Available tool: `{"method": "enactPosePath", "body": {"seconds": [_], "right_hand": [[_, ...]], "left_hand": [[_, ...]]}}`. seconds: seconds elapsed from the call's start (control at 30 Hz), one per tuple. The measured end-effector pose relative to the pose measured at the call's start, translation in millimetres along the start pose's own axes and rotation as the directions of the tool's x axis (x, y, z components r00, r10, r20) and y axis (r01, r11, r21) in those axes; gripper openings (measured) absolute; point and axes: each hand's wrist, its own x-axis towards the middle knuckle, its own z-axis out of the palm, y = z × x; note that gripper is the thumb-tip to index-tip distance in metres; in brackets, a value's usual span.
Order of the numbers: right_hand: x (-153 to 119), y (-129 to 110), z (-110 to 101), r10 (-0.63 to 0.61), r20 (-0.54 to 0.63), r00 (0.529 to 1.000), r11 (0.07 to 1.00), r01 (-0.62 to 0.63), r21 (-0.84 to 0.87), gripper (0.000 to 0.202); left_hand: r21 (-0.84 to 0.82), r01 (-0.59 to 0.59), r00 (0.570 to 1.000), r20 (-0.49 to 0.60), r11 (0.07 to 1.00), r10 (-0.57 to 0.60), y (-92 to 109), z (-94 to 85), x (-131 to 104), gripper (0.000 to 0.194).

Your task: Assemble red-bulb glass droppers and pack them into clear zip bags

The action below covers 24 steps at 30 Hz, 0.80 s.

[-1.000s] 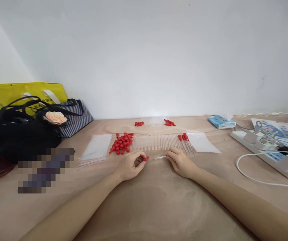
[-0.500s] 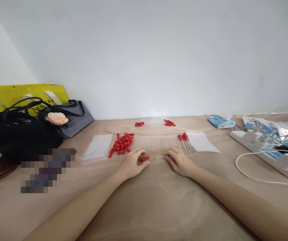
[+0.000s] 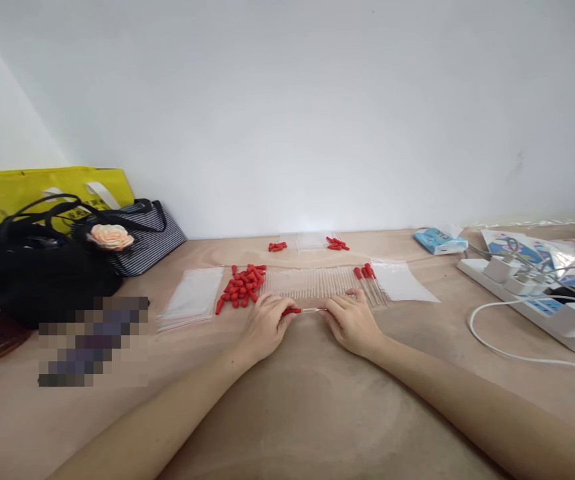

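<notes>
Between finger and thumb, my left hand (image 3: 266,325) pinches a red rubber dropper bulb (image 3: 293,311). My right hand (image 3: 353,323) is closed on a thin glass dropper tube (image 3: 312,310), whose end meets the mouth of the bulb; how deep it sits inside I cannot tell. A heap of red bulbs (image 3: 241,287) lies just beyond my left hand. Behind both hands runs a row of glass tubes (image 3: 307,283). Several droppers with red bulbs fitted (image 3: 369,273) lie to the right of that row.
Clear zip bags (image 3: 192,293) are stacked at left, and another clear bag (image 3: 405,283) lies at right. More red bulbs (image 3: 337,244) are near the wall. A power strip (image 3: 527,300) with cables stands right, a blue tissue pack (image 3: 439,241) behind it, a black bag (image 3: 42,273) left.
My left fingers have closed around the red bulb, and the glass tube has come up against it. Earlier a gap separated bulb and tube.
</notes>
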Motion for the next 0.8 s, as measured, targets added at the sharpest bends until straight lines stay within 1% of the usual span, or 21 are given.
{"method": "enactPosePath", "body": {"seconds": [0.17,0.27,0.37,0.5,0.63,0.7,0.8], "right_hand": [[-0.3,0.0,0.9,-0.012,-0.008,1.000,0.999,0.012,0.050,0.018],[-0.8,-1.7,0.3,-0.027,0.002,1.000,0.996,0.026,0.080,0.016],[-1.6,-4.9,1.4,-0.045,0.003,0.999,0.992,0.044,0.116,0.013],[-2.6,-8.4,4.2,-0.071,0.006,0.997,0.984,0.069,0.162,0.012],[-2.4,-7.1,4.1,-0.117,0.003,0.993,0.976,0.114,0.187,0.013],[-1.9,-4.5,2.9,-0.154,0.003,0.988,0.973,0.151,0.173,0.014],[-1.0,-0.4,1.4,-0.203,0.004,0.979,0.971,0.200,0.134,0.017]], "left_hand": [[-0.035,-0.043,0.999,-0.030,0.998,0.042,3.2,0.0,0.0,0.009],[-0.081,0.008,0.998,-0.058,0.997,-0.013,6.0,0.6,0.5,0.009],[-0.132,0.071,0.995,-0.064,0.989,-0.080,7.4,2.1,0.8,0.012],[-0.175,0.086,0.993,-0.064,0.981,-0.099,6.8,3.7,0.6,0.014],[-0.165,0.031,0.995,-0.089,0.986,-0.046,5.8,3.7,-0.9,0.015],[-0.135,-0.022,0.996,-0.093,0.991,0.009,5.5,3.5,-1.8,0.015],[-0.081,-0.124,0.990,-0.070,0.989,0.119,5.7,3.8,-2.6,0.017]]}}
